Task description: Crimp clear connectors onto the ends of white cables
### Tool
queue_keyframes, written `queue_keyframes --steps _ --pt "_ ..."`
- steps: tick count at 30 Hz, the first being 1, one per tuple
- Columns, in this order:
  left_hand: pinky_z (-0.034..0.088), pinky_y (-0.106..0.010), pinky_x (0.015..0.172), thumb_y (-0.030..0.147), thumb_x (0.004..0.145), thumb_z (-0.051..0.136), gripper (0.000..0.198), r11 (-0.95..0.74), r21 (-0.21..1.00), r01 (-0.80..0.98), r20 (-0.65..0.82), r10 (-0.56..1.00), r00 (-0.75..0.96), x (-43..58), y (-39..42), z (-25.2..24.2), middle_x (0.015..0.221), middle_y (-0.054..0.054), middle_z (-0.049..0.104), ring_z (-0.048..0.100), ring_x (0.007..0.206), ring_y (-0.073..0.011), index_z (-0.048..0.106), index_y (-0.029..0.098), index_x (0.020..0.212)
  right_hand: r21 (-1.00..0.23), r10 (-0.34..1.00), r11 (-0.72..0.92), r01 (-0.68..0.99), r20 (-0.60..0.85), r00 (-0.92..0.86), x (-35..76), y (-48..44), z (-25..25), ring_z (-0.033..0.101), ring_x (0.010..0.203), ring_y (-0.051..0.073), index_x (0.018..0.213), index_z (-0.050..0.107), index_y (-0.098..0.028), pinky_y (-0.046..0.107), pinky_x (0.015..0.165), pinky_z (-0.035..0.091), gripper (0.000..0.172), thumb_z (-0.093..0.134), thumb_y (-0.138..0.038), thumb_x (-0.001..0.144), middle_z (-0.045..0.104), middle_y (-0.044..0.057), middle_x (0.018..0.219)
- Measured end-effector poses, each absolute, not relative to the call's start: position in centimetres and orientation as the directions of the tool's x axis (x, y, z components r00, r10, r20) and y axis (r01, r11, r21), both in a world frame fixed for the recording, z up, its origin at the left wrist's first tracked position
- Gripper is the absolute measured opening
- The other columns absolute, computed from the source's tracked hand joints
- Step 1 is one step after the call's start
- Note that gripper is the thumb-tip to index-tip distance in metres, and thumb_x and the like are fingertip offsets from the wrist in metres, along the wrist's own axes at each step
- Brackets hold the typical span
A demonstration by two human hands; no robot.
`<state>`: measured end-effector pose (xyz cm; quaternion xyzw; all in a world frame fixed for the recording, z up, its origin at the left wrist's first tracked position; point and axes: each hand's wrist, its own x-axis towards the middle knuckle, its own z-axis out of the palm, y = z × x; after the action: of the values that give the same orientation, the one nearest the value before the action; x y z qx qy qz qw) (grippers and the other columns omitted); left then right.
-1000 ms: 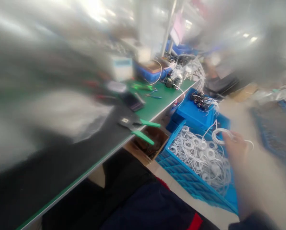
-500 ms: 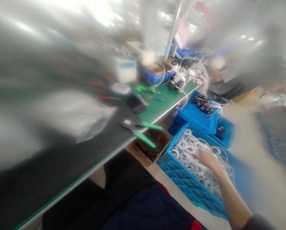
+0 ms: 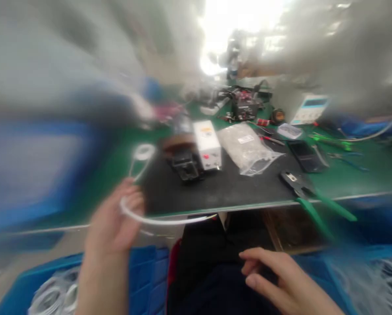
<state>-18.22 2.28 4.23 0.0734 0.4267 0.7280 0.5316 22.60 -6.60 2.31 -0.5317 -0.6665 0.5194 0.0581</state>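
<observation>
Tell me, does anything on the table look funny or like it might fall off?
Yes, the pliers. Their dark head lies on the table, but the green handles stick out past its front edge with nothing under them. Nothing else stands out. The left hand holds a white cable in front of that edge.

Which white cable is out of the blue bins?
The cable held in the left hand, curving before the bench edge; the other coils lie in the bins.

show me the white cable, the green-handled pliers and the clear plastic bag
white cable (image 3: 169,222), head view, on its curved stretch
green-handled pliers (image 3: 292,180), head view, on the dark head
clear plastic bag (image 3: 246,148), head view, on its middle
</observation>
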Motion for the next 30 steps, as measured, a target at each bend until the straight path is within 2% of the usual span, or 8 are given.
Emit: queue_keyframes --steps 6,9,12,22,24,26,28,30 --pt "0.035 -0.008 0.044 0.012 0.094 0.069 0.022 -0.076 0.687 -0.722 -0.402 0.788 -0.466 -14.7 -0.7 0.3 0.081 0.002 0.048 0.039 0.054 0.0015 0.065 0.008 0.115 -0.949 0.767 -0.260 0.180 -0.316 -0.558 9.6 -3.0 1.5 0.072 0.102 0.016 0.152 0.059 -0.026 0.031 0.098 0.058 0.062 0.070 -0.056 0.099 0.074 0.008 0.122" --pt "0.039 -0.010 0.046 0.021 0.088 0.081 0.032 -0.001 0.702 -0.712 -0.460 0.763 -0.455 -13.0 -2.4 -0.8 0.084 0.002 0.052 0.043 0.056 -0.0003 0.068 0.013 0.117 -0.953 0.845 -0.302 -0.031 -0.252 -0.471 7.1 -1.7 2.3 0.069 0.079 0.010 0.131 0.070 -0.018 0.022 0.077 0.057 0.044 0.064 -0.053 0.104 0.073 0.006 0.095" --pt "0.045 -0.010 0.050 0.025 0.085 0.085 0.037 0.051 0.723 -0.689 -0.504 0.721 -0.475 -13.0 -4.1 -1.6 0.085 0.001 0.057 0.051 0.061 -0.0028 0.071 0.016 0.118 -0.959 0.896 -0.254 -0.127 -0.184 -0.403 6.8 -1.3 3.2 0.064 0.069 0.006 0.112 0.074 -0.016 0.017 0.067 0.054 0.034 0.065 -0.048 0.104 0.067 0.003 0.083" --pt "0.049 -0.013 0.056 0.032 0.083 0.087 0.038 0.034 0.823 -0.567 -0.450 0.647 -0.615 -12.8 -6.6 -3.6 0.084 0.000 0.061 0.054 0.064 -0.0059 0.071 0.017 0.114 -0.848 0.892 -0.414 -0.330 -0.306 -0.333 7.2 -3.3 3.9 0.075 0.080 0.013 0.122 0.075 -0.018 0.025 0.074 0.064 0.031 0.070 -0.041 0.102 0.077 0.010 0.105" --pt "0.049 -0.017 0.058 0.042 0.088 0.082 0.042 0.138 0.899 -0.415 -0.394 0.670 -0.630 -13.2 -7.4 -4.0 0.085 0.000 0.064 0.056 0.063 -0.0083 0.070 0.021 0.122 -0.895 0.914 -0.356 -0.268 -0.274 -0.300 7.2 -3.3 4.1 0.073 0.076 0.011 0.115 0.076 -0.017 0.021 0.072 0.062 0.031 0.066 -0.044 0.105 0.075 0.007 0.096" --pt "0.048 -0.021 0.061 0.053 0.093 0.075 0.052 0.289 0.955 -0.061 -0.246 0.664 -0.707 -13.7 -8.4 -3.9 0.084 -0.001 0.067 0.057 0.063 -0.0110 0.068 0.025 0.136 -0.945 0.933 -0.281 -0.165 -0.230 -0.275 7.2 -3.3 4.2 0.071 0.074 0.008 0.112 0.075 -0.017 0.018 0.070 0.059 0.032 0.064 -0.046 0.106 0.073 0.006 0.094" --pt "0.046 -0.023 0.069 0.059 0.095 0.071 0.056 0.408 0.862 0.300 -0.022 0.621 -0.783 -13.7 -9.3 -2.8 0.083 -0.001 0.069 0.060 0.069 -0.0132 0.069 0.028 0.141 -0.973 0.938 -0.222 -0.063 -0.195 -0.285 7.2 -3.4 4.2 0.070 0.076 0.007 0.116 0.075 -0.019 0.018 0.071 0.058 0.031 0.059 -0.045 0.108 0.072 0.004 0.097" --pt "0.046 -0.023 0.074 0.059 0.096 0.070 0.047 0.426 0.809 0.406 0.077 0.608 -0.790 -12.9 -10.0 -1.1 0.087 -0.001 0.070 0.063 0.075 -0.0134 0.075 0.029 0.132 -0.983 0.928 -0.184 0.006 -0.175 -0.329 7.3 -3.7 4.0 0.069 0.079 0.007 0.122 0.074 -0.022 0.018 0.075 0.057 0.031 0.054 -0.043 0.111 0.070 0.003 0.099"
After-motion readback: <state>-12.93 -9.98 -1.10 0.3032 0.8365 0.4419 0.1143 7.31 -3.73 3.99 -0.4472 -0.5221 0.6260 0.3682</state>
